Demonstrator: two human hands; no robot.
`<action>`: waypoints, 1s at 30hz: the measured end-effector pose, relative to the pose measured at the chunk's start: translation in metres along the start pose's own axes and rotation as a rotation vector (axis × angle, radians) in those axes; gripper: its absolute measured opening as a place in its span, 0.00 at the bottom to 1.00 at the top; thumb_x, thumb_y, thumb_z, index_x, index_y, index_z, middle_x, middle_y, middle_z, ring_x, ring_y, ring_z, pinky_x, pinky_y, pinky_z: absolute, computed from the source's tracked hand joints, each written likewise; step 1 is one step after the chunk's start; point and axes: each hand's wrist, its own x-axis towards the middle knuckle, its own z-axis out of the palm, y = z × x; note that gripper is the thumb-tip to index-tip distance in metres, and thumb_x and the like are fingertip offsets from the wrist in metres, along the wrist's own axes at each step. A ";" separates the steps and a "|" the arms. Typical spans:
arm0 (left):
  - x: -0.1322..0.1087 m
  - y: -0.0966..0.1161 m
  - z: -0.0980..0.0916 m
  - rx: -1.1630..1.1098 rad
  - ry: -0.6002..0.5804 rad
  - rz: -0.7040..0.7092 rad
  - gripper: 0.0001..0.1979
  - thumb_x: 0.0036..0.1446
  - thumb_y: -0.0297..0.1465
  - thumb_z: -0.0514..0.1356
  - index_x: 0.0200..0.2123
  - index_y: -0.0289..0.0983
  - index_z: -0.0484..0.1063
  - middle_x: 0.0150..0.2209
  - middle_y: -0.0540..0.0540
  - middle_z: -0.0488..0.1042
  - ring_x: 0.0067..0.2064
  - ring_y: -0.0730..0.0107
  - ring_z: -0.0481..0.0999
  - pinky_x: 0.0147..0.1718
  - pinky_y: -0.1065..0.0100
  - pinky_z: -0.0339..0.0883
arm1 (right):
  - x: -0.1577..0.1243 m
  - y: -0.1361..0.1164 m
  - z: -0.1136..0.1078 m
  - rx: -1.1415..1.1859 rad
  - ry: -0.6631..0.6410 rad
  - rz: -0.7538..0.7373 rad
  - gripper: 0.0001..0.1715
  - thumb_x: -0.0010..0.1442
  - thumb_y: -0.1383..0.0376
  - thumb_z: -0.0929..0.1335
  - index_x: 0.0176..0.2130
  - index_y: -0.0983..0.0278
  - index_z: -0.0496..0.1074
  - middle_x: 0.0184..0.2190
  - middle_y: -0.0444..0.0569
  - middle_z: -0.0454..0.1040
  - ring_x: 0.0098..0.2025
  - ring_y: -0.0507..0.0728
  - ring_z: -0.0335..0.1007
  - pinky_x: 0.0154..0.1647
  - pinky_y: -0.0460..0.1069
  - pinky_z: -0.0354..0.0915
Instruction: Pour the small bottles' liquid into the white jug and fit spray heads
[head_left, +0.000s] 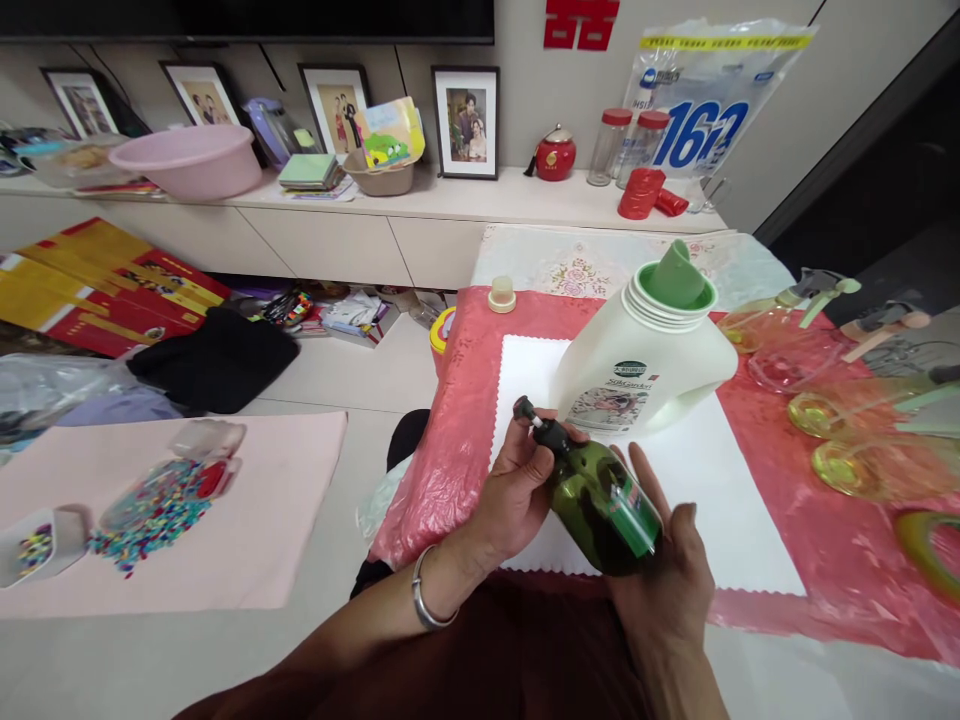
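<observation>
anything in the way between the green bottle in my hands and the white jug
Nothing visible. The left hand grips the green bottle near its neck, and the right hand cups its base. The white jug stands just beyond on the white mat, with only bare mat showing between them.

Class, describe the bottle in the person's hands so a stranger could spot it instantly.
Find the pink cloth, then the white mat on it. At the mat's near edge, the left hand and right hand hold a small bottle tilted. Unlike the big white jug behind it, it is dark green with a black top.
</observation>
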 end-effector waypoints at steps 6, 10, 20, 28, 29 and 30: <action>0.004 0.007 0.000 -0.040 0.117 -0.014 0.20 0.55 0.36 0.70 0.49 0.43 0.70 0.44 0.47 0.81 0.49 0.61 0.80 0.51 0.60 0.69 | -0.012 0.009 -0.005 -0.365 -0.220 -0.368 0.54 0.58 0.54 0.77 0.73 0.45 0.50 0.72 0.47 0.40 0.73 0.69 0.41 0.62 0.59 0.67; 0.004 0.010 -0.001 -0.031 0.214 -0.041 0.15 0.59 0.35 0.66 0.49 0.40 0.71 0.45 0.45 0.82 0.48 0.62 0.80 0.49 0.61 0.70 | -0.010 0.008 -0.009 -0.578 -0.294 -0.419 0.48 0.67 0.51 0.71 0.74 0.46 0.44 0.70 0.48 0.46 0.71 0.65 0.48 0.63 0.56 0.66; 0.010 0.012 -0.011 -0.030 0.182 0.015 0.19 0.52 0.32 0.72 0.46 0.39 0.73 0.41 0.47 0.81 0.47 0.63 0.80 0.52 0.61 0.70 | 0.001 0.004 -0.019 -0.317 -0.209 0.155 0.53 0.63 0.31 0.65 0.73 0.41 0.38 0.62 0.59 0.60 0.36 0.62 0.75 0.25 0.51 0.69; 0.010 0.011 -0.013 0.017 0.158 0.074 0.19 0.55 0.34 0.71 0.48 0.39 0.72 0.42 0.46 0.81 0.47 0.63 0.80 0.50 0.62 0.69 | -0.009 0.002 -0.010 -0.414 -0.222 0.010 0.60 0.56 0.52 0.79 0.73 0.46 0.44 0.69 0.50 0.52 0.62 0.64 0.63 0.53 0.55 0.71; 0.010 0.011 -0.014 0.023 0.158 0.069 0.19 0.55 0.34 0.71 0.48 0.39 0.72 0.42 0.46 0.81 0.48 0.62 0.79 0.51 0.61 0.69 | -0.008 0.002 -0.014 -0.436 -0.227 -0.012 0.59 0.57 0.52 0.79 0.73 0.48 0.46 0.68 0.50 0.54 0.62 0.64 0.63 0.54 0.54 0.71; 0.010 0.011 -0.014 0.029 0.155 0.065 0.19 0.55 0.34 0.71 0.48 0.39 0.72 0.42 0.46 0.81 0.48 0.62 0.79 0.51 0.61 0.69 | -0.006 0.003 -0.019 -0.440 -0.232 -0.020 0.56 0.57 0.52 0.78 0.72 0.50 0.50 0.67 0.52 0.57 0.61 0.64 0.65 0.52 0.54 0.71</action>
